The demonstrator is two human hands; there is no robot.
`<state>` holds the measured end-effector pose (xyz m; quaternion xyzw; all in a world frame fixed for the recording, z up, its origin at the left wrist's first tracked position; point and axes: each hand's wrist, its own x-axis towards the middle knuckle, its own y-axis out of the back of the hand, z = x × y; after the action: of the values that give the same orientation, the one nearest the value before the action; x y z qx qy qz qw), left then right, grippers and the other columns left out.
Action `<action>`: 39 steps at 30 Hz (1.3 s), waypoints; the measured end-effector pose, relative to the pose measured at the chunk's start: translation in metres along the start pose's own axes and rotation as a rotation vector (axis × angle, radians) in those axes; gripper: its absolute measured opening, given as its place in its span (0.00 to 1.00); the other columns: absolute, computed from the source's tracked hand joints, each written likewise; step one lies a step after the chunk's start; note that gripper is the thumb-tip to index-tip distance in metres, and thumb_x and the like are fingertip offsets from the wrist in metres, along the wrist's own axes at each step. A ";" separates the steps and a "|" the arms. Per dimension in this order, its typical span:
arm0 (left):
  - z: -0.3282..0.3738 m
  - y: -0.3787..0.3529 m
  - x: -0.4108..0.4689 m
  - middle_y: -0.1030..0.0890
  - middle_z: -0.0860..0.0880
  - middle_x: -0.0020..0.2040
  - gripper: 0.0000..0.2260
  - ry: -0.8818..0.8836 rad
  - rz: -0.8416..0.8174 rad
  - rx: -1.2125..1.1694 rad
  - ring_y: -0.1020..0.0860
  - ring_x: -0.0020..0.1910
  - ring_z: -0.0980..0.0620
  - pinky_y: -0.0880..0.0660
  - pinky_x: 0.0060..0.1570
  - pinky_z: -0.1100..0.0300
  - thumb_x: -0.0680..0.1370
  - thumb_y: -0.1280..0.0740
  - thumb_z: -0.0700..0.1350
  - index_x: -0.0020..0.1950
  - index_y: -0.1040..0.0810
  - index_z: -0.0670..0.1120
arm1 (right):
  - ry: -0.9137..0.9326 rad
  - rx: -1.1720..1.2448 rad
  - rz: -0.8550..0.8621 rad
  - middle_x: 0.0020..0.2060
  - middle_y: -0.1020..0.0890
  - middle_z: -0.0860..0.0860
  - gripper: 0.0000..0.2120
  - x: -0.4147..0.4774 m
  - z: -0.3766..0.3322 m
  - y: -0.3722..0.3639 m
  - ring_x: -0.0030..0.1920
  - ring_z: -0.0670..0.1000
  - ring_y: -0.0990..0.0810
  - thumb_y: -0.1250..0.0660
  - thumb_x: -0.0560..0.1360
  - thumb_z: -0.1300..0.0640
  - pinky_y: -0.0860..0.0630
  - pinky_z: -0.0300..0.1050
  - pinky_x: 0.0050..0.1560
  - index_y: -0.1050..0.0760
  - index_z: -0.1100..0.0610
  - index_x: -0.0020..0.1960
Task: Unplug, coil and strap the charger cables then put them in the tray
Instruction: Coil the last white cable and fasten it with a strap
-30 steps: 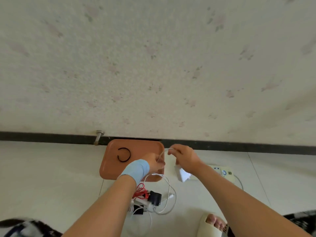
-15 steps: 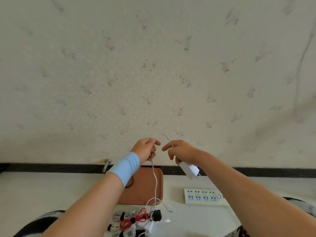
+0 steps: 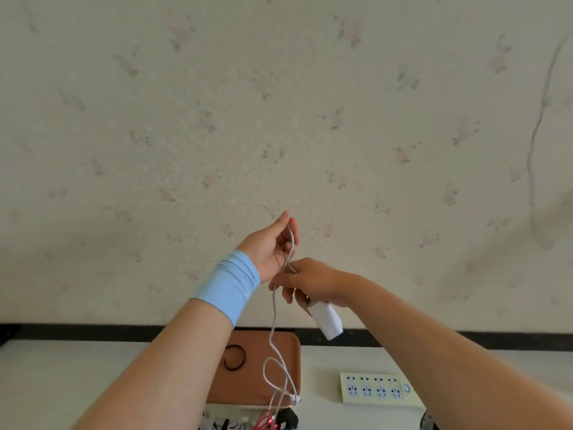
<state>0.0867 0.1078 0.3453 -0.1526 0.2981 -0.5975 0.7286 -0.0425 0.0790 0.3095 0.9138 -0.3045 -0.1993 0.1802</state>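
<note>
White charger cable (image 3: pixel 273 332) is the item in hand, held up above the tray (image 3: pixel 254 387) against the floral wallpaper.

1. Left hand (image 3: pixel 271 245): raised highest, well above the tray, fingers nearly straight and pointing up. The cable bends over them near the fingertips. I cannot tell whether the thumb presses on it. A light blue wristband (image 3: pixel 228 285) covers the wrist.
2. Right hand (image 3: pixel 313 280): just below the left hand and touching it. Thumb and forefinger pinch the cable, and the lower fingers are curled round the white adapter block (image 3: pixel 325 319), which sticks out downward, tilted, above the tray's far right corner.
3. Cable run: from the right hand it hangs slack down to the tray, loops loosely over the tray's right half and ends in a white connector (image 3: pixel 296 398) at the near right edge.
4. Tray: reddish-brown, on the pale floor against the black skirting. A black strap ring (image 3: pixel 234 361) lies on its left half.
5. Right of the tray, apart from it: a cream power strip (image 3: pixel 375 389), its sockets bare; its markings are too small for me to read.
6. Nearer than the tray, at the frame edge: a pile of cables (image 3: pixel 248 423), white, red and black.
</note>
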 end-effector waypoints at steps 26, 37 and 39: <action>0.022 0.000 -0.026 0.24 0.48 0.35 0.13 -0.283 0.001 0.344 0.24 0.33 0.52 0.27 0.33 0.61 0.85 0.44 0.43 0.54 0.21 0.42 | -0.030 0.327 0.063 0.36 0.22 0.54 0.28 -0.022 -0.040 0.030 0.25 0.51 0.30 0.40 0.81 0.38 0.30 0.43 0.27 0.19 0.62 0.57; 0.032 0.000 -0.026 0.19 0.47 0.50 0.13 -0.256 0.101 0.148 0.20 0.43 0.51 0.23 0.43 0.59 0.83 0.40 0.48 0.61 0.21 0.45 | 0.116 0.328 0.153 0.34 0.22 0.52 0.13 -0.023 -0.048 0.031 0.22 0.49 0.29 0.35 0.82 0.52 0.29 0.42 0.26 0.20 0.61 0.48; 0.027 0.000 -0.030 0.17 0.48 0.54 0.12 -0.185 0.106 0.533 0.20 0.42 0.51 0.27 0.42 0.58 0.81 0.39 0.46 0.59 0.19 0.48 | 0.180 0.543 0.241 0.33 0.24 0.52 0.12 -0.023 -0.051 0.039 0.22 0.51 0.31 0.36 0.83 0.54 0.30 0.42 0.24 0.22 0.61 0.47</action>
<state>0.1000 0.1330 0.3740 0.0063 0.0704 -0.5993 0.7974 -0.0541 0.0755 0.3767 0.8998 -0.4356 -0.0060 -0.0221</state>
